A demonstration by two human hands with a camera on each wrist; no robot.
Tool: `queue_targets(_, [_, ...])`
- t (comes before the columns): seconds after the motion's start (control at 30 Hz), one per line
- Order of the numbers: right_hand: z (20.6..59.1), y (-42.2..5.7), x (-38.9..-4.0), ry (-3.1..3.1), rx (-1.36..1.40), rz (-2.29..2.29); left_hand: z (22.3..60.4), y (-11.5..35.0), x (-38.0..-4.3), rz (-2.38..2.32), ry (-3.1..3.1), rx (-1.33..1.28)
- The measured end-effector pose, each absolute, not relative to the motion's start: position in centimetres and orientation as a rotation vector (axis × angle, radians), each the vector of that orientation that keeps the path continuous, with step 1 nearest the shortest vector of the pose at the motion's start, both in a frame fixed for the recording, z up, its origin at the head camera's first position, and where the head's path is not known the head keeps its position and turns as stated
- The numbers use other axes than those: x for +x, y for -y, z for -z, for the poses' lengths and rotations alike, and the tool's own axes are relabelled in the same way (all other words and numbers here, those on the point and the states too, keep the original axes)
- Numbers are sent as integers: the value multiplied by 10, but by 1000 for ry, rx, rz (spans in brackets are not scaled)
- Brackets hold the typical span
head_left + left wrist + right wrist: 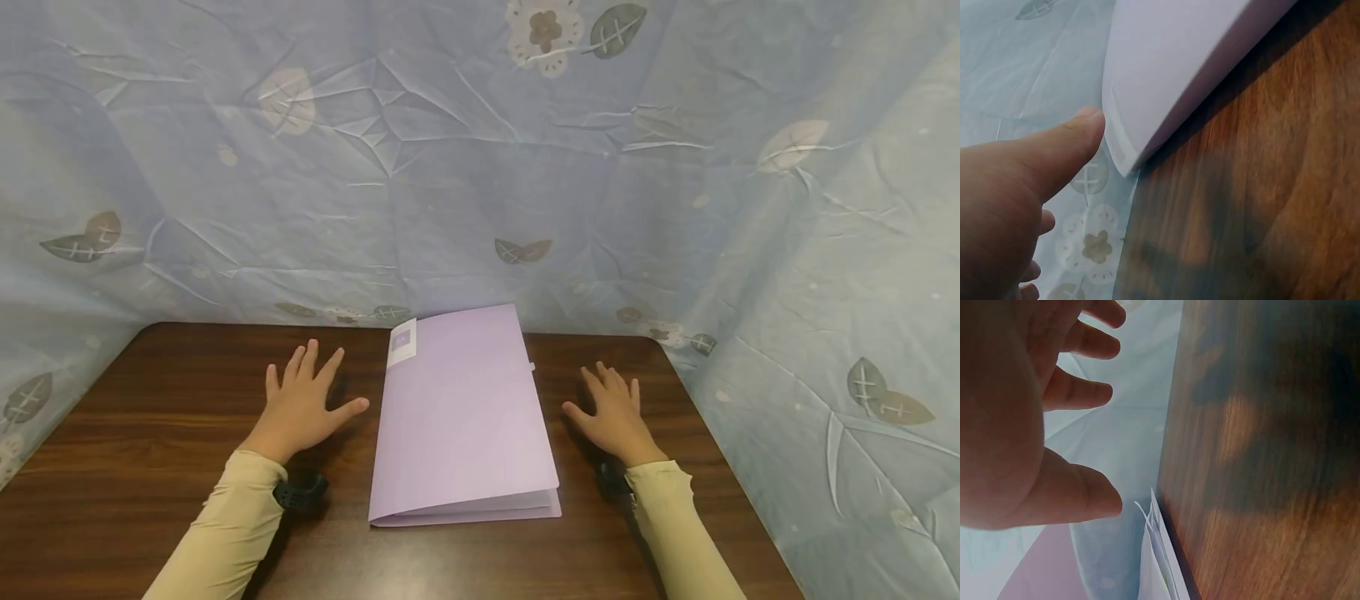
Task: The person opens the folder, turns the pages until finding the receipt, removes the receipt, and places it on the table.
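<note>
A pale purple folder (461, 417) lies closed on the wooden table, its front edge slightly parted over white sheets (506, 505). A white label (402, 342) marks its upper left corner. To its left, my left hand (300, 408) is spread with the fingers straight and holds nothing. On the other side my right hand (615, 417) also has its fingers extended and grips nothing. The left wrist view has the folder's spine side (1166, 81) past the thumb. In the right wrist view the folder's parted edge (1159, 562) shows below the thumb.
The dark brown table (135, 433) has rounded back corners. Behind it and to both sides hangs a pale blue curtain (450, 192) with leaf and flower prints. A dark band (300, 492) is on the left wrist, another band (613, 481) on the right.
</note>
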State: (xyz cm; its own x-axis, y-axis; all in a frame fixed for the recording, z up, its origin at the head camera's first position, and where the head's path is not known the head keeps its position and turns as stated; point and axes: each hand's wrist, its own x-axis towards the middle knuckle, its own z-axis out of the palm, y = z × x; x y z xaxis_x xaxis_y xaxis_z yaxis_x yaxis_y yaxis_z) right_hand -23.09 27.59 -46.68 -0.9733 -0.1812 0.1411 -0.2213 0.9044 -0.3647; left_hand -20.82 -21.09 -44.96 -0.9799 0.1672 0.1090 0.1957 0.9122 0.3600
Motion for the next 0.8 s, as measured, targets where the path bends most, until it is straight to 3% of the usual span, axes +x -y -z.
queue_targets(0.8, [471, -266, -227, 3059, 583, -554, 450, 181, -201, 586, 2981, -430])
